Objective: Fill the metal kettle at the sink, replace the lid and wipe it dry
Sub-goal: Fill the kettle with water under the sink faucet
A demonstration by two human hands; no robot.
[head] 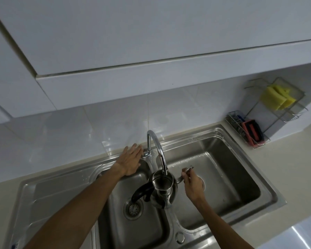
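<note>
The metal kettle (166, 195) sits without a lid over the divider between the two basins, its opening right under the tap spout (164, 169). Its black handle (141, 193) is folded down to the left. My left hand (130, 159) lies flat with fingers apart on the sink's back rim, its fingertips next to the tap lever (146, 155). My right hand (193, 186) is just right of the kettle, fingers pinched on a small metal piece (187, 170) that looks like the kettle lid. I cannot tell whether water is running.
The steel double sink (269, 187) has a drain strainer (133, 209) in the left basin. A wire rack (284, 115) at the back right holds a yellow cloth (276, 97) and a red-and-black scrubber (252, 130). White cupboards hang overhead.
</note>
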